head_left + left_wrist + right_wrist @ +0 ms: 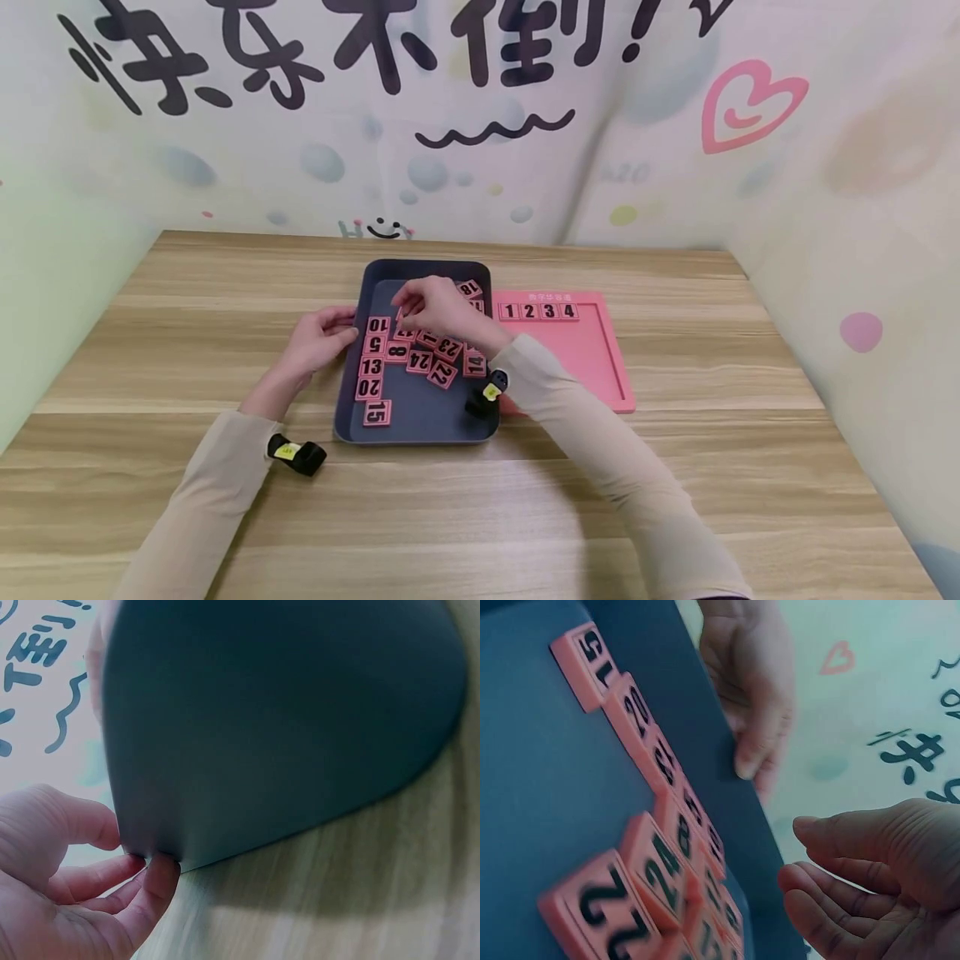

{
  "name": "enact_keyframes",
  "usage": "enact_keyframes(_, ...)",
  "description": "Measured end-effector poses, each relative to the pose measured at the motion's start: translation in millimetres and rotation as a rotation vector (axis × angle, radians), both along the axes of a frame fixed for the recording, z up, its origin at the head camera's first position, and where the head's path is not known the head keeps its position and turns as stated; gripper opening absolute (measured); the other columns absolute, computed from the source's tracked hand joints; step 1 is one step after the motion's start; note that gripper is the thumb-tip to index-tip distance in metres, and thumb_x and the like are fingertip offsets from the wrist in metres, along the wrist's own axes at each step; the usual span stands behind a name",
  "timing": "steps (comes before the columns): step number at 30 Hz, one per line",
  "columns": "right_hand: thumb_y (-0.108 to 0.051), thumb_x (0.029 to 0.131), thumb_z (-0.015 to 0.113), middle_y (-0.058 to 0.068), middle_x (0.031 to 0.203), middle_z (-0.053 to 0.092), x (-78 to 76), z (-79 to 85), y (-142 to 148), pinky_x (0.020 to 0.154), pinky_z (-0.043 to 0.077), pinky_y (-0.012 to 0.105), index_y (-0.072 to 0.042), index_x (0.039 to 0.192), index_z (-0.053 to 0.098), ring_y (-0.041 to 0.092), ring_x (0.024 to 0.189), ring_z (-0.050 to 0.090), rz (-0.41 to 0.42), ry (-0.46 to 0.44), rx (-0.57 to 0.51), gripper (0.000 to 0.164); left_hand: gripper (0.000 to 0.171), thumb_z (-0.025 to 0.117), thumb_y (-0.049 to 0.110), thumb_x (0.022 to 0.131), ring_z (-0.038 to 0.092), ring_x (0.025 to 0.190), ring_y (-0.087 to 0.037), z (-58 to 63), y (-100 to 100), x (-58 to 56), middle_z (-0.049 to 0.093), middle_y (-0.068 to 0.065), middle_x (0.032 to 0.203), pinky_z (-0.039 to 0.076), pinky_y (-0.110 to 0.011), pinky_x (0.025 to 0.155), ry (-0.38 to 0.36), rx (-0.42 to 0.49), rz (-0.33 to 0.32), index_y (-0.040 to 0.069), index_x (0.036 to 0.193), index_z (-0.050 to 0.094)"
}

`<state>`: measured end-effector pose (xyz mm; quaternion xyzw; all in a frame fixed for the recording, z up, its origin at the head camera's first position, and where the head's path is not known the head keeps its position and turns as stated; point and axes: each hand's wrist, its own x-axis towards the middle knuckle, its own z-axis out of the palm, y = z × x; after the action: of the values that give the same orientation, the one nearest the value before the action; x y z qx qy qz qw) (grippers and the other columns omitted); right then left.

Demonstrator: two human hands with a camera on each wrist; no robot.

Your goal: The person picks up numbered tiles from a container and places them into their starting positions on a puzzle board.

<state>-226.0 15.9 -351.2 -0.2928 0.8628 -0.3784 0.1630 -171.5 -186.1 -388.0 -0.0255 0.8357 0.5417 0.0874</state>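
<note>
A dark tray (420, 417) holds several pink number tiles (442, 375). At its left side, my left hand (318, 337) holds the rim between thumb and fingers; the left wrist view shows the fingertips (159, 876) against the tray's outer wall (277, 735). Above the tray's upper half hovers my right hand (438, 308), hiding some of the tiles. Seen from the right wrist, that hand (862, 877) has thumb and fingers loosely bent and apart, with nothing between them. Tiles 22 (604, 907) and 24 (656, 866) lie nearby in the tray.
To the tray's right lies a pink frame board (570, 358) with tiles 1 to 4 (538, 312) in a row along its top. The wooden table (450, 517) meets a printed wall covering (300, 183) at the back. My right forearm crosses the board's left part.
</note>
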Motion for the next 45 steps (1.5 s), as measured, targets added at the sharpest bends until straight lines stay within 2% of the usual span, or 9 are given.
enact_keyframes(5, -0.005, 0.083, 0.07, 0.007, 0.091, 0.068, 0.8, -7.1, -15.9, 0.07, 0.048, 0.017, -0.001, 0.107, 0.068, 0.013, 0.081, 0.061, 0.043, -0.025, 0.059, 0.024, 0.043, 0.047, 0.002, 0.094, 0.05, 0.116, -0.036, 0.1, -1.1, -0.5, 0.049, -0.03, 0.128, 0.046, -0.024, 0.09, 0.003, 0.004, -0.013, -0.012, 0.134, 0.04)
enact_keyframes(14, -0.003, 0.081, 0.071, 0.004, 0.088, 0.069, 1.1, -19.5, -34.8, 0.067, 0.045, 0.014, -0.005, 0.1, 0.072, 0.008, 0.076, 0.059, 0.09, -0.027, 0.15, 0.019, 0.043, 0.048, 0.001, 0.094, 0.051, 0.114, -0.036, -0.9, -1.9, -0.4, 0.05, -0.032, 0.126, 0.044, -0.013, 0.08, 0.014, 0.015, -0.023, -0.013, 0.133, 0.04)
enact_keyframes(21, -0.002, 0.079, 0.071, 0.004, 0.089, 0.068, 1.7, -27.4, -41.6, 0.066, 0.044, 0.014, -0.005, 0.099, 0.071, 0.01, 0.076, 0.056, 0.12, 0.081, 0.184, 0.02, 0.042, 0.048, 0.001, 0.094, 0.051, 0.113, -0.036, -2.5, -2.1, -0.9, 0.051, -0.032, 0.125, 0.044, -0.01, 0.076, 0.021, 0.023, -0.022, -0.013, 0.133, 0.041)
enact_keyframes(30, -0.005, 0.08, 0.071, 0.006, 0.09, 0.066, 0.1, -27.8, -41.6, 0.066, 0.044, 0.017, -0.003, 0.099, 0.069, 0.011, 0.076, 0.055, 0.133, 0.142, 0.21, 0.019, 0.042, 0.048, 0.001, 0.094, 0.051, 0.114, -0.035, -2.0, -1.7, -0.5, 0.05, -0.031, 0.126, 0.044, -0.011, 0.078, 0.012, 0.009, -0.015, -0.012, 0.133, 0.041)
enact_keyframes(39, -0.006, 0.08, 0.072, 0.003, 0.082, 0.062, 2.0, -24.8, -44.3, 0.059, 0.041, 0.017, -0.005, 0.097, 0.067, 0.012, 0.071, 0.053, 0.135, 0.134, 0.259, 0.018, 0.042, 0.048, 0.001, 0.094, 0.051, 0.114, -0.035, -2.8, -1.7, -0.8, 0.05, -0.031, 0.125, 0.043, -0.009, 0.077, 0.021, 0.023, -0.02, -0.013, 0.132, 0.042)
enact_keyframes(45, -0.005, 0.079, 0.071, 0.003, 0.079, 0.062, 2.6, -22.5, -41.9, 0.057, 0.041, 0.017, -0.005, 0.1, 0.067, 0.012, 0.068, 0.053, 0.122, 0.138, 0.228, 0.021, 0.042, 0.048, 0.001, 0.094, 0.05, 0.114, -0.034, -2.7, -1.4, -1.0, 0.05, -0.031, 0.126, 0.043, -0.009, 0.078, 0.012, 0.026, -0.014, -0.012, 0.133, 0.041)
